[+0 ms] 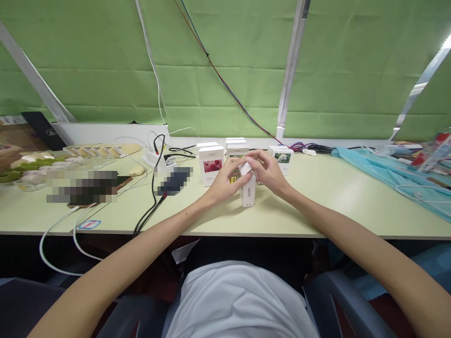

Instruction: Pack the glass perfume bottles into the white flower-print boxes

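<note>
In the head view, I see a small white box [248,193] standing tilted on the pale table [299,216], just right of the frame's centre. The left hand [229,179] has it gripped between thumb and fingers; the right hand [270,172] curls narrowly over its top, though I can't tell whether those fingertips pinch it. Behind, left of the hands, stands a rose-pictured box [212,171]; a blue sheet [380,173] lies at the right.
</note>
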Tool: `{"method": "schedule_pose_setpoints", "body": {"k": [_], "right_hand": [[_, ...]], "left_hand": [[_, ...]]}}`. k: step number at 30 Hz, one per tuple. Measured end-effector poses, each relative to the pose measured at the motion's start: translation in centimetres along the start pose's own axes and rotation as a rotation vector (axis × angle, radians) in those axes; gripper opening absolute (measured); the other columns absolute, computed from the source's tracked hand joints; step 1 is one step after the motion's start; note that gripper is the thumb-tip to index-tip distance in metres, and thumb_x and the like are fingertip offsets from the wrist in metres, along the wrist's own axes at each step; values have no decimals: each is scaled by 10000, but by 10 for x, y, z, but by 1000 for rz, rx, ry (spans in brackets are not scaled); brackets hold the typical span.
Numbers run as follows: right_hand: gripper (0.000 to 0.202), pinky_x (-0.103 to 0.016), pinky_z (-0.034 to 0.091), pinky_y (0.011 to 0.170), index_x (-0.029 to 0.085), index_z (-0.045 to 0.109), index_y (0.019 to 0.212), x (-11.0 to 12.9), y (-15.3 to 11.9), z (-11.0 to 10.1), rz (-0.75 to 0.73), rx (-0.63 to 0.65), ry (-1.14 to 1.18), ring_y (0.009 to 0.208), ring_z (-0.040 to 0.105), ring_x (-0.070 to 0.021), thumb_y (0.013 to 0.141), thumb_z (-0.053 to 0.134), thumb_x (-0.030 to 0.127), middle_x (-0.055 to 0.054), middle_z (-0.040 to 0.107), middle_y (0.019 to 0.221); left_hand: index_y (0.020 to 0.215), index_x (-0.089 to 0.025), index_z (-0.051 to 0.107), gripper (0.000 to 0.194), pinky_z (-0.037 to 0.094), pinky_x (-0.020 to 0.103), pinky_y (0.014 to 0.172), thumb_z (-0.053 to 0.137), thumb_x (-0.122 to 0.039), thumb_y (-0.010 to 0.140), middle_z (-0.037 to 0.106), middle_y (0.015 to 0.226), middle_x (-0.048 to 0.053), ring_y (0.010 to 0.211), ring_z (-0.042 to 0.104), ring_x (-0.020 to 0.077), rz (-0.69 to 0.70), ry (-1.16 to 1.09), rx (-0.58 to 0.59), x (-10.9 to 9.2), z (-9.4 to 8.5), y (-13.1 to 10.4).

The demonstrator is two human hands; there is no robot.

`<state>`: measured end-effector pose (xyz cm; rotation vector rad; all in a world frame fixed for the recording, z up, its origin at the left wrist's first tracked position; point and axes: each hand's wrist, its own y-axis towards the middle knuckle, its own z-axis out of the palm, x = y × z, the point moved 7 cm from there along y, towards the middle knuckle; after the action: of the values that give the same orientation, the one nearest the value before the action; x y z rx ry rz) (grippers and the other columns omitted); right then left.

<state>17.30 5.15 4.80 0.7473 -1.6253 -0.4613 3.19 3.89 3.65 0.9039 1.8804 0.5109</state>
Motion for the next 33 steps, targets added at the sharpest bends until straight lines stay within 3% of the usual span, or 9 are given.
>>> {"method": "schedule_pose_setpoints", "body": {"k": [6,23,33], "right_hand": [[346,-252,392,430,227,638,979,-3,1,-1,23,-20,19,521,479,-111,931,623,570,8,589,730],[332,-254,430,497,211,630,962,0,0,-3,-14,-64,-19,631,573,-124,939,624,542,-26,652,875],[340,-252,416,451,225,629,976,-2,-1,-2,13,-40,-10,576,534,-116,923,638,561,-21,633,860]], "left_hand": [[1384,-298,613,505,517,340,863,616,-554,950,596,1245,103,1088,569,221,13,37,9,-2,0,-1],[1385,-282,584,507,505,371,907,562,-577,973,586,1235,108,1118,559,239,44,89,14,-8,1,-2],[1397,-295,590,509,490,368,892,546,-582,979,582,1218,101,1073,545,229,44,110,33,-7,2,-1]]}}
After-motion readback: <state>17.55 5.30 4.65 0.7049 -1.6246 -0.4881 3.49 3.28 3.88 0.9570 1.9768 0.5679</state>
